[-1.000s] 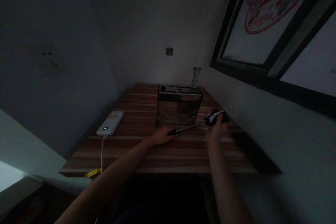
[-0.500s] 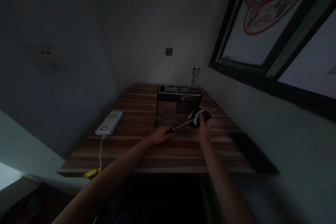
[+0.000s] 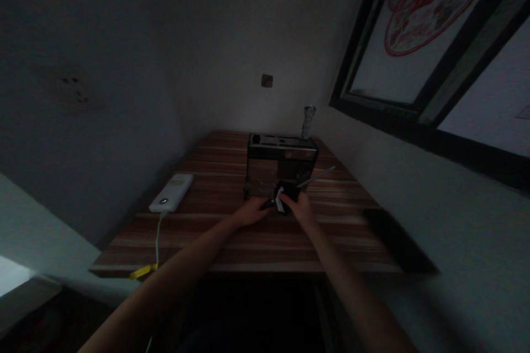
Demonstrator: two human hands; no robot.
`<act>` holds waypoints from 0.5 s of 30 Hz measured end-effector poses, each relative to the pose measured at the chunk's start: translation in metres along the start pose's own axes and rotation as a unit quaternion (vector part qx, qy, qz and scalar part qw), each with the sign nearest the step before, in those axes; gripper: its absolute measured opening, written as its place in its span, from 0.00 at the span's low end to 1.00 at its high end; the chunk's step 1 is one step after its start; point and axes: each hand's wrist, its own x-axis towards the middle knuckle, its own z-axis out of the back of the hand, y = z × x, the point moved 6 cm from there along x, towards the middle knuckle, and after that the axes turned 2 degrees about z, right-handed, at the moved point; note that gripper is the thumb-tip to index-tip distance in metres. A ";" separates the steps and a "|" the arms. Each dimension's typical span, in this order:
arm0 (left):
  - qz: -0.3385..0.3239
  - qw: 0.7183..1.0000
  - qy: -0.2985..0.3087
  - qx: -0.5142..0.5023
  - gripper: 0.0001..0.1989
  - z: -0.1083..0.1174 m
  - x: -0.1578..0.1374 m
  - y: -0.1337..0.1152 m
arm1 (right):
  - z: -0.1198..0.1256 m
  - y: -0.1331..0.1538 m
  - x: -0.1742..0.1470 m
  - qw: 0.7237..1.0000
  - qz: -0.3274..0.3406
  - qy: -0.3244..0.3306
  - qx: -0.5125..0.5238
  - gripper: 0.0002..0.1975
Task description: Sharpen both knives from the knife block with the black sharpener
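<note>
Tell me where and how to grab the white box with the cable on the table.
I'd take the white box from above, gripping its long sides at mid-length: it lies flat, is longer than wide, and the cable leaves its near end.

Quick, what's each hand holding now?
Left hand: closed, holding a thin rod by its black handle.
Right hand: closed, holding a dark cloth against the rod.
</note>
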 end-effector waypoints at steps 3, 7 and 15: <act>0.015 1.000 0.000 0.015 0.16 -0.001 0.000 0.008 | -0.006 0.002 -0.003 0.999 0.008 0.013 -0.041 0.18; 0.000 1.000 0.000 0.018 0.16 -0.001 0.000 0.008 | -0.009 0.004 -0.005 0.998 0.012 0.033 -0.046 0.18; -0.001 1.000 0.000 0.021 0.16 0.000 -0.001 0.007 | -0.009 0.008 -0.005 0.999 0.021 0.022 -0.040 0.18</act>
